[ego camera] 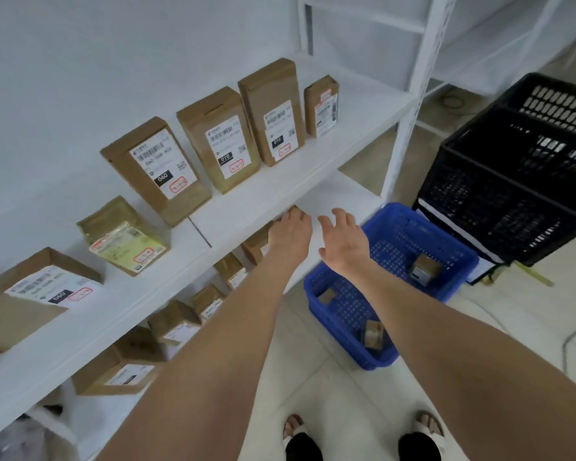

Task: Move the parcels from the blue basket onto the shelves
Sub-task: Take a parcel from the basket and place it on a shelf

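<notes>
Since both white boards already carry rows of parcels, I'd say this job is mostly done. The upper shelf (280, 181) has four tall cardboard boxes (220, 138) standing upright with printed labels facing out, plus a crinkly plastic-wrapped packet (123, 237) and a flat box (30, 294) further left. The lower shelf (340, 194) has a line of brown cartons (173, 324) tucked under it. What's left is three small parcels (424, 269), little cube-ish cardboard ones, lying well apart on the floor of the blue basket (393, 209). That's a rigid plastic tub with a perforated grid bottom, sitting on the tiles just beside the rack. The left hand (290, 234) reaches in under the edge of the upper board. There's a bit of brown at its fingertips, but honestly I can't tell if it's pinching a parcel or just touching one. The right hand (341, 241) hangs over the lower board with fingers loose and spread, holding nothing. Stacked black crates (512, 194), same slotted plastic, sit behind the basket.
</notes>
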`<state>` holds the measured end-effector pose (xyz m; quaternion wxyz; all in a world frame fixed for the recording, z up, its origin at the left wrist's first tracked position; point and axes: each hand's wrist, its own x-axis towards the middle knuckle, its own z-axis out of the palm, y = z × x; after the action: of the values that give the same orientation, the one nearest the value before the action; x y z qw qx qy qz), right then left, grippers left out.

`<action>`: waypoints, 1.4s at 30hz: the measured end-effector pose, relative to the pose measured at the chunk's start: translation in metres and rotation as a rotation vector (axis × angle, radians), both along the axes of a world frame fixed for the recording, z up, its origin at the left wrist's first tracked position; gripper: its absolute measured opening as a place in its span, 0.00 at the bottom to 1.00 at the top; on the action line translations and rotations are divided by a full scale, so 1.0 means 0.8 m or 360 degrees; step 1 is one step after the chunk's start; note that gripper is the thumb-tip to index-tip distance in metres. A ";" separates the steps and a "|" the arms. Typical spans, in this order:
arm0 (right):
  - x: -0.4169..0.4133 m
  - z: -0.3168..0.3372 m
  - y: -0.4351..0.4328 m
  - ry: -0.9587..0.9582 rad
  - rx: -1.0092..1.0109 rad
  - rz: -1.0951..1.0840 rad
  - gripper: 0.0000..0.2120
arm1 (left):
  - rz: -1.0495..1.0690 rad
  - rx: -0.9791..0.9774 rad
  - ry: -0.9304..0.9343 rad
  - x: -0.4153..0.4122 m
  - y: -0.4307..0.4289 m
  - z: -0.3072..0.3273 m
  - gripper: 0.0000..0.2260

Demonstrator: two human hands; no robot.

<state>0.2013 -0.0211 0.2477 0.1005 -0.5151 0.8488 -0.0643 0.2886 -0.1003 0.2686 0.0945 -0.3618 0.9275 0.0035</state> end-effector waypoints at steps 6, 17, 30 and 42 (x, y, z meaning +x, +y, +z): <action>-0.124 -0.046 0.074 -0.0094 0.0108 -0.0004 0.32 | -0.0036 0.0043 -0.0073 -0.119 0.078 -0.049 0.22; -0.313 -0.132 0.127 -0.0195 0.0337 0.0055 0.31 | 0.0073 0.0182 -0.0188 -0.302 0.137 -0.137 0.18; -0.461 -0.349 0.034 -0.0416 0.0602 0.0088 0.33 | 0.0311 0.0521 -0.0449 -0.432 0.075 -0.360 0.21; -0.508 -0.729 -0.012 -0.0843 0.0885 0.0031 0.32 | 0.1447 0.1266 -0.0150 -0.460 0.044 -0.738 0.25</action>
<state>-0.2053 -0.0306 -0.3352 0.4529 -0.4417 0.7735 0.0385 -0.0792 -0.0654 -0.3217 0.2527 -0.6584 0.6024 0.3739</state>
